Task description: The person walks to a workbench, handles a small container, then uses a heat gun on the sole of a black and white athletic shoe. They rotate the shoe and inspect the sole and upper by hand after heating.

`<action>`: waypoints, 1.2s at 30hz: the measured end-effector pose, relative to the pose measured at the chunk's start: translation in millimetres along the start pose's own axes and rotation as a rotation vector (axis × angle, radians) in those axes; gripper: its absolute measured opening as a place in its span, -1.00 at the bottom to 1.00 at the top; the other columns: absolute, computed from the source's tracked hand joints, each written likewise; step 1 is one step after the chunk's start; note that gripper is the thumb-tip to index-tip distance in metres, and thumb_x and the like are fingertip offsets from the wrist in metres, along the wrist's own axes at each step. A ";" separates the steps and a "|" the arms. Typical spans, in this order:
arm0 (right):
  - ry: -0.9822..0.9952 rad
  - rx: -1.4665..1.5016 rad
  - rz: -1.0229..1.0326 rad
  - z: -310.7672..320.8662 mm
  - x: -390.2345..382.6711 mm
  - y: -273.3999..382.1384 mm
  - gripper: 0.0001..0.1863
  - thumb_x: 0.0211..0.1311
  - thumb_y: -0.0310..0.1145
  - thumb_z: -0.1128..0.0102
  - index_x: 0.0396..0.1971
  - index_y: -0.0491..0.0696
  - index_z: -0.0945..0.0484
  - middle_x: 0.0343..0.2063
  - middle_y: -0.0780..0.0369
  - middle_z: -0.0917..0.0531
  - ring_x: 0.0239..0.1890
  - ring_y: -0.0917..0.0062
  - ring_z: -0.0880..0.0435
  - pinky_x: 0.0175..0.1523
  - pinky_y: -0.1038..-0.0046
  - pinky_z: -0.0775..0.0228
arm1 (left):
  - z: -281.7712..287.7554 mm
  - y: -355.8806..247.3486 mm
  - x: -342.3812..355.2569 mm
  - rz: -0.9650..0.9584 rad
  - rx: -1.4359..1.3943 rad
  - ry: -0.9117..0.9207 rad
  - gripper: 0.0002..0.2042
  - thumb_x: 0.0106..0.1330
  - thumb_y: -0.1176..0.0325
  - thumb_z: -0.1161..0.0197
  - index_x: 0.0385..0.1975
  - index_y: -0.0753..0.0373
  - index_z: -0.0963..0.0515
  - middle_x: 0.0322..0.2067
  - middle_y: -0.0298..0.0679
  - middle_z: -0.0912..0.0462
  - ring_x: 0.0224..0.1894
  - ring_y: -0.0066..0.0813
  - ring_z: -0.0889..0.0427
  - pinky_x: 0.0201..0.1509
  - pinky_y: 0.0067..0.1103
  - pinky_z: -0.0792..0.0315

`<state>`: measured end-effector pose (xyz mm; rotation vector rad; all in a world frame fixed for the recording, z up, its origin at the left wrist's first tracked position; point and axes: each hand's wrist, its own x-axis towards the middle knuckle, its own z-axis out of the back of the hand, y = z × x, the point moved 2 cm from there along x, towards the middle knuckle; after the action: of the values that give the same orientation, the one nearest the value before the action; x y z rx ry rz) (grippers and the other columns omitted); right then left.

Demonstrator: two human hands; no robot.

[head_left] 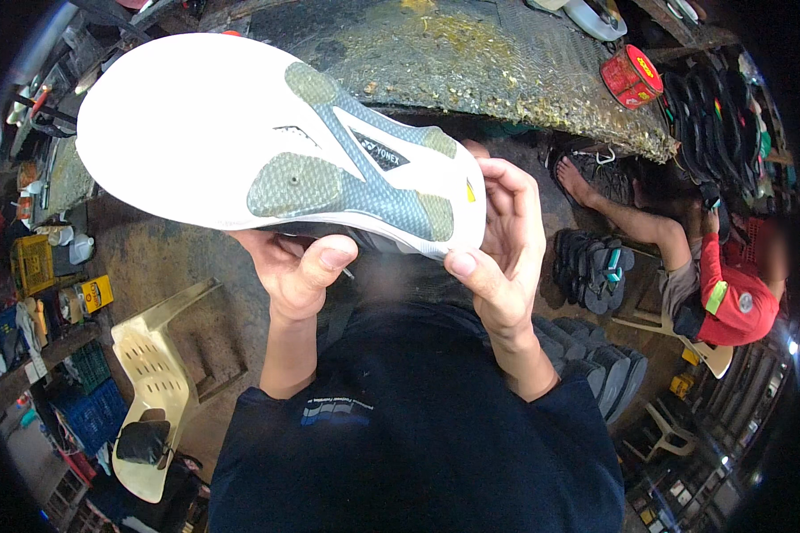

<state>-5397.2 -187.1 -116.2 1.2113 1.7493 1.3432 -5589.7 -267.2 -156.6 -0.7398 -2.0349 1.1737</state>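
Held up before me is a shoe (356, 169), its sole turned toward the view. The broad front part is plain white; grey-blue and olive patches cover the middle and the narrow heel end. My left hand (295, 266) grips the shoe from below near its middle, thumb against the near side and fingers hidden behind. At the heel end, my right hand (507, 235) wraps round the shoe, thumb on the near edge and fingers on the far one. The shoe's upper is mostly hidden behind the sole.
A worn, glue-crusted workbench (507, 53) lies ahead, with a red tin (632, 76) near its right end. A cream plastic chair (156, 373) stands at left. Dark slippers (591, 266) are piled at right, near a seated person in red (729, 293).
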 end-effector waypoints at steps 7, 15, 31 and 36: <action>-0.015 0.028 0.013 -4.3 -0.3 1.8 0.00 -0.06 -0.47 -0.69 0.36 -0.20 -0.19 0.24 0.02 -0.48 0.34 0.30 -0.52 0.45 0.25 -0.36 | 5.1 -4.3 -7.8 0.000 0.011 0.136 -0.42 0.05 0.44 -0.57 0.13 0.41 -0.56 -0.02 -0.14 -0.70 0.01 -0.34 -0.69 0.15 -0.42 -0.57; 0.070 -0.541 0.531 2.8 2.9 3.6 0.15 -0.17 -0.27 -0.84 0.36 -0.23 -0.19 0.33 -0.17 -0.45 0.39 0.09 -0.51 0.50 0.13 -0.33 | 45.8 24.3 -4.9 0.279 -0.360 0.258 -0.38 0.02 0.70 -0.39 0.20 0.38 -0.53 0.04 -0.07 -0.69 0.05 -0.20 -0.70 0.16 -0.32 -0.60; 0.120 -0.656 0.775 -19.9 -0.6 2.3 -0.08 -0.11 -0.30 -0.78 0.21 -0.10 -0.31 0.17 -0.10 -0.63 0.30 0.02 -0.59 0.39 0.05 -0.47 | 77.9 48.4 -30.3 0.216 -0.545 0.184 -0.30 -0.01 0.78 -0.42 0.26 0.41 -0.51 0.10 0.05 -0.69 0.12 -0.03 -0.71 0.23 -0.22 -0.62; 0.127 -0.687 0.779 -16.3 -1.0 -2.8 0.02 -0.13 -0.18 -0.81 0.24 -0.09 -0.23 0.21 -0.14 -0.58 0.32 0.06 -0.57 0.44 0.04 -0.41 | 72.6 38.4 -25.2 0.170 -0.495 0.224 -0.24 0.01 0.75 -0.44 0.35 0.39 -0.43 0.18 0.07 -0.63 0.19 -0.02 -0.66 0.29 -0.22 -0.59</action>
<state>-5411.9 -194.5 -114.2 1.4383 0.7165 2.2494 -5624.7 -306.3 -224.6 -1.2434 -2.1166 0.6315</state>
